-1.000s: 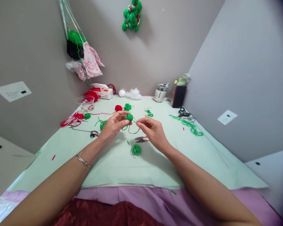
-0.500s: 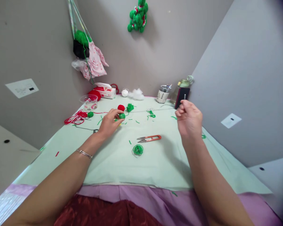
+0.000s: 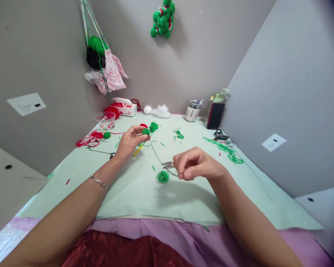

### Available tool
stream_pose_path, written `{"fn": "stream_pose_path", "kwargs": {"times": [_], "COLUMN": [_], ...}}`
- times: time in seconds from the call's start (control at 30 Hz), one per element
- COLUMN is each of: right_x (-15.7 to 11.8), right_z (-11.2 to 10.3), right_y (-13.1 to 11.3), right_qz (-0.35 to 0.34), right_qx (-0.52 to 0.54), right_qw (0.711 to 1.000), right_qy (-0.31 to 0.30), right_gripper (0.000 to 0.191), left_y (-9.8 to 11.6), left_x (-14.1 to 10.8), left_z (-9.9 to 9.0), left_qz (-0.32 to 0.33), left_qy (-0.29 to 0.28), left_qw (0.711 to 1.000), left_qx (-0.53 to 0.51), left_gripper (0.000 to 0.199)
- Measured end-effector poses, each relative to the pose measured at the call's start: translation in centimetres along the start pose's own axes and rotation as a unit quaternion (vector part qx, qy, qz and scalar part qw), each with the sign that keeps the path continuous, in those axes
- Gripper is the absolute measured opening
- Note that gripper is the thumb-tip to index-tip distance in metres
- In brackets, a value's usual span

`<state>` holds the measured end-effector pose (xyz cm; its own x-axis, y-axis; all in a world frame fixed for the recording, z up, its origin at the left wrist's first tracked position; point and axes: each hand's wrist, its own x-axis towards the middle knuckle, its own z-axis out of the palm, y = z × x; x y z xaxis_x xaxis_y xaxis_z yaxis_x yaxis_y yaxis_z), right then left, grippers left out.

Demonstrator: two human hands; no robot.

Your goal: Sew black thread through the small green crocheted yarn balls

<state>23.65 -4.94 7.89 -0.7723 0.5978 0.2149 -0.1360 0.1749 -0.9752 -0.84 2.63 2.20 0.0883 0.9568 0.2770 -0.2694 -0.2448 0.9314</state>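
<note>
My left hand (image 3: 132, 142) is closed on a small green yarn ball (image 3: 146, 132), pinched between thumb and fingertips above the table. From the ball a dark thread (image 3: 156, 152) runs down and right to my right hand (image 3: 197, 163), whose fingers are pinched together on it. Whether a needle is also in those fingers is hidden. Behind the right hand lie thread snips (image 3: 167, 164); their blades show while the handle is mostly covered. Just in front of them, a round green yarn piece (image 3: 163, 177) rests on the tabletop. Below my left fingers is a yellow strip (image 3: 138, 151).
Red yarn (image 3: 90, 139) and a clear plastic bowl (image 3: 107, 121) lie at the left. Toward the back stand a tissue box (image 3: 128, 110), white stuffing (image 3: 161, 111), a pen cup (image 3: 192, 111) and a phone (image 3: 215, 116). Loose green yarn (image 3: 231, 154) spreads on the right.
My right hand has come down and left from its raised spot near the phone and now covers the snips' handle. The green ball has tilted slightly upward in my left hand.
</note>
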Motion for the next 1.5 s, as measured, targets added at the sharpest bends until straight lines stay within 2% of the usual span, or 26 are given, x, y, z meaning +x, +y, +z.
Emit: {"fn": "stream_pose_path", "kwargs": {"times": [0.03,0.07,0.13,0.23,0.37,0.47,0.87,1.03,1.2,1.33,1.43,1.5], "right_x": [0.3,0.7,1.5,2.4,2.8,2.8,2.8,2.9,2.9,3.1,3.2,3.3], "right_z": [0.4,0.8,1.3,1.7,1.8,1.9,2.1,1.8,1.7,1.9,1.9,1.7], "right_y": [0.4,0.8,1.6,2.9,3.8,4.0,4.1,4.3,4.5,4.5,4.6,4.8], "right_qz": [0.028,0.045,0.053,0.024,-0.003,0.011,0.021,-0.033,-0.085,-0.041,0.013,0.022], "right_qx": [-0.011,-0.021,-0.045,-0.103,-0.16,-0.184,-0.206,-0.236,-0.287,-0.255,-0.19,-0.157], "right_qw": [1.0,0.999,0.992,0.966,0.933,0.924,0.916,0.912,0.892,0.897,0.91,0.917], "right_qy": [-0.004,0.018,0.105,0.237,0.321,0.336,0.343,0.335,0.34,0.358,0.368,0.365], "right_gripper": [0.017,0.018,0.02,0.022,0.021,0.021,0.019,0.017,0.014,0.019,0.023,0.024], "left_y": [0.0,0.0,0.0,0.1,0.3,0.4,0.6,0.7,0.7,0.3,0.0,-0.1], "left_x": [-0.1,-0.3,-0.6,-1.1,-1.6,-1.7,-1.8,-2.0,-2.2,-2.3,-2.4,-2.5], "left_z": [0.1,0.3,0.6,1.0,1.5,1.7,2.0,2.2,2.3,2.5,2.7,2.8], "left_qz": [-0.001,-0.002,-0.004,-0.009,-0.009,-0.006,0.002,-0.043,-0.081,-0.051,-0.018,0.0], "left_qy": [-0.016,-0.033,-0.064,-0.093,-0.095,-0.093,-0.09,-0.108,-0.123,-0.12,-0.098,-0.081], "left_qw": [1.0,0.999,0.998,0.996,0.995,0.996,0.996,0.993,0.988,0.991,0.995,0.995], "left_qx": [-0.012,-0.018,-0.02,-0.017,0.0,0.005,0.006,-0.027,-0.051,-0.022,0.021,0.058], "left_gripper": [0.044,0.042,0.039,0.037,0.035,0.035,0.035,0.035,0.033,0.032,0.033,0.033]}}
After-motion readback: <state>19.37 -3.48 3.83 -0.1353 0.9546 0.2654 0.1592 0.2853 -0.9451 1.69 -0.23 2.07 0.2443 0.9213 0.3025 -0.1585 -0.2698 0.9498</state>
